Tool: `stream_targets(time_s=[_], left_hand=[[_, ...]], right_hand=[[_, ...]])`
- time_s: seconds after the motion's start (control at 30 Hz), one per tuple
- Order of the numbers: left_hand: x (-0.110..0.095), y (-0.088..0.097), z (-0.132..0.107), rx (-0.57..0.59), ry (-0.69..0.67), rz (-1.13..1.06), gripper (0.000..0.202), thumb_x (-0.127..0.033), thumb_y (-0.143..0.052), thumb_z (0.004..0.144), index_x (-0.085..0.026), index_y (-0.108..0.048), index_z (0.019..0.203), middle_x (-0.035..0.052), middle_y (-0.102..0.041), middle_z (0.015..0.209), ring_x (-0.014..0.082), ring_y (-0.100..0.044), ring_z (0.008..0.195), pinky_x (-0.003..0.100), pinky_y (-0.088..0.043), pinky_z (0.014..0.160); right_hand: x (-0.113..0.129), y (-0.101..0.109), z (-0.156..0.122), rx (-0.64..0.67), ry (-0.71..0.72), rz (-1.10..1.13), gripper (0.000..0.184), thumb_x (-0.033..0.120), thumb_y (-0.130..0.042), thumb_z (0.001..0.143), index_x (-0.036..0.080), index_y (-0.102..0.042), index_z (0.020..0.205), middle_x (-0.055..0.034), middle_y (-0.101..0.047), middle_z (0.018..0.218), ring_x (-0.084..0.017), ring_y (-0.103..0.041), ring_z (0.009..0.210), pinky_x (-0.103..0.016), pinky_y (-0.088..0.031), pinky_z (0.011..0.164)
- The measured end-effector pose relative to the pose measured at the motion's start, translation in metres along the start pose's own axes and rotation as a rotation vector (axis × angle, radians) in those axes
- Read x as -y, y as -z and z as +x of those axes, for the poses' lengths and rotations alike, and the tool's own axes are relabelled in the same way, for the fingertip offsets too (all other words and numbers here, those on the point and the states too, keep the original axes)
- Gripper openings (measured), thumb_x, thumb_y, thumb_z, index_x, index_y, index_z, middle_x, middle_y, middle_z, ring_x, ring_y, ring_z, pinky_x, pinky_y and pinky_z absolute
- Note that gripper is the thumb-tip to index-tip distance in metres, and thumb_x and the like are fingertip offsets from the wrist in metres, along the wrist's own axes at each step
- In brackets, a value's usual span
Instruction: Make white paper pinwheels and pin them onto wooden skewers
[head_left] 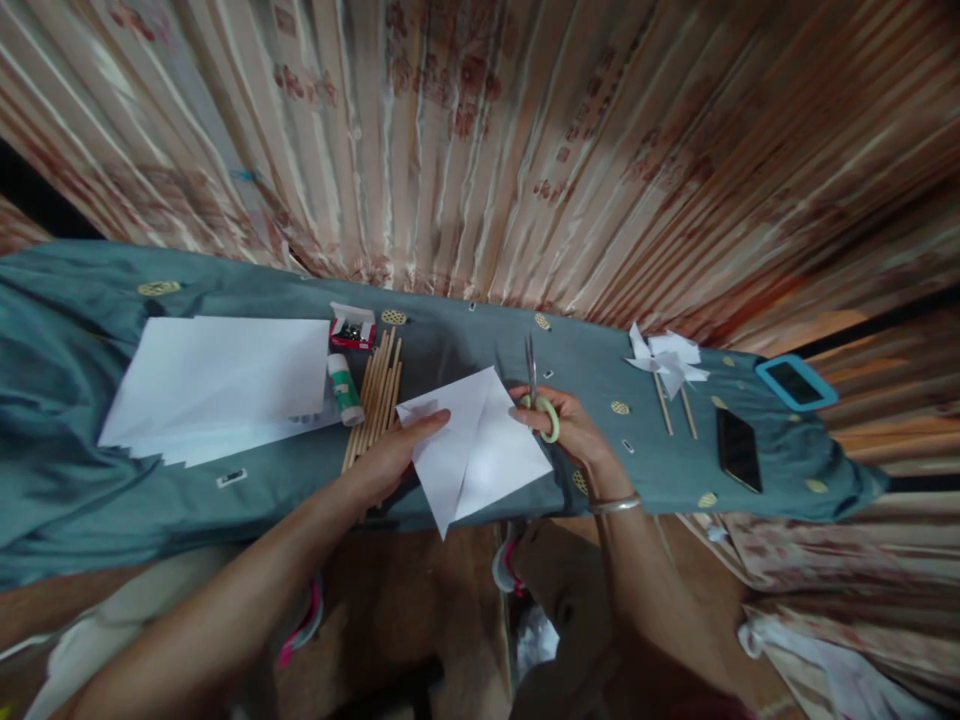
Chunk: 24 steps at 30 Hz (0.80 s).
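Observation:
My left hand (390,455) pinches the left corner of a creased white paper square (472,445), which is lifted over the front edge of the table. My right hand (574,425) is closed in the green handles of a pair of scissors (534,385). Their blades point away from me, just beyond the paper's right corner. A metal bangle sits on my right wrist.
A teal cloth (67,400) covers the table. On it lie a stack of white sheets (225,385), a glue stick (346,390), a small red box (352,327), several wooden sticks (375,395), two finished paper pinwheels (667,365), a black phone (739,448) and a blue-cased phone (796,382). A curtain hangs behind.

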<state>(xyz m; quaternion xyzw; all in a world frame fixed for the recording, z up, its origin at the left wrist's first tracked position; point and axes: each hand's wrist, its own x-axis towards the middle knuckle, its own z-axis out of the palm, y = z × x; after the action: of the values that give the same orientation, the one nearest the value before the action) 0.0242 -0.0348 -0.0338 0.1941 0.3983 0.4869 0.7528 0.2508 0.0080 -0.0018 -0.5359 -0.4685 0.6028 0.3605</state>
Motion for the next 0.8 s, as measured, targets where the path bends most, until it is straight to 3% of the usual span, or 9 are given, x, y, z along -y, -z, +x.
stream_targets(time_s=[0.13,0.3,0.5,0.6,0.7,0.8], left_hand=[[-0.014,-0.006,-0.003,0.044,0.098,-0.086,0.048,-0.052,-0.067,0.081,-0.013,-0.069,0.109,0.0111,-0.076,0.086,0.0263,-0.073,0.083,0.033,-0.058,0.075],[-0.030,-0.010,-0.008,0.146,0.116,-0.281,0.070,-0.068,-0.040,0.089,-0.011,-0.064,0.119,0.0142,-0.075,0.099,0.0328,-0.065,0.111,0.046,-0.050,0.098],[-0.029,-0.006,-0.011,0.224,0.066,-0.310,0.062,-0.066,-0.050,0.085,-0.012,-0.068,0.110,0.0126,-0.074,0.106,0.0340,-0.055,0.126,0.047,-0.038,0.111],[-0.026,-0.010,-0.014,0.261,0.026,-0.308,0.061,-0.064,-0.059,0.081,-0.014,-0.068,0.113,0.0120,-0.071,0.117,0.0344,-0.052,0.128,0.048,-0.039,0.110],[-0.021,-0.021,-0.021,0.212,-0.029,-0.300,0.056,-0.056,-0.071,0.075,-0.016,-0.067,0.115,0.0115,-0.067,0.126,0.0326,-0.054,0.127,0.048,-0.044,0.106],[-0.018,-0.030,-0.027,0.106,-0.113,-0.308,0.048,-0.043,-0.077,0.072,-0.020,-0.068,0.112,0.0087,-0.070,0.119,0.0287,-0.055,0.127,0.044,-0.044,0.108]], right_hand=[[-0.004,-0.013,0.000,-0.028,-0.020,0.119,0.034,0.028,-0.087,0.047,0.020,-0.073,0.076,0.0061,-0.065,0.059,-0.009,-0.052,0.049,-0.021,-0.039,0.049],[-0.015,-0.035,0.004,-0.276,0.006,0.400,0.033,0.031,-0.086,0.048,0.019,-0.072,0.074,0.0025,-0.069,0.059,-0.013,-0.059,0.051,-0.024,-0.045,0.052],[-0.023,-0.041,0.009,-0.327,-0.023,0.548,0.034,0.027,-0.085,0.049,0.015,-0.071,0.077,-0.0006,-0.073,0.063,-0.016,-0.064,0.055,-0.027,-0.050,0.055],[-0.024,-0.040,0.011,-0.322,-0.017,0.583,0.030,0.025,-0.084,0.050,0.016,-0.070,0.075,-0.0003,-0.074,0.064,-0.016,-0.065,0.056,-0.026,-0.051,0.054],[-0.026,-0.040,0.013,-0.313,-0.026,0.606,0.027,0.025,-0.082,0.052,0.016,-0.069,0.074,-0.0004,-0.073,0.064,-0.017,-0.066,0.057,-0.026,-0.052,0.054],[-0.027,-0.040,0.016,-0.278,-0.028,0.589,0.028,0.027,-0.081,0.056,0.016,-0.068,0.078,-0.0007,-0.073,0.065,-0.016,-0.066,0.057,-0.026,-0.052,0.053]])
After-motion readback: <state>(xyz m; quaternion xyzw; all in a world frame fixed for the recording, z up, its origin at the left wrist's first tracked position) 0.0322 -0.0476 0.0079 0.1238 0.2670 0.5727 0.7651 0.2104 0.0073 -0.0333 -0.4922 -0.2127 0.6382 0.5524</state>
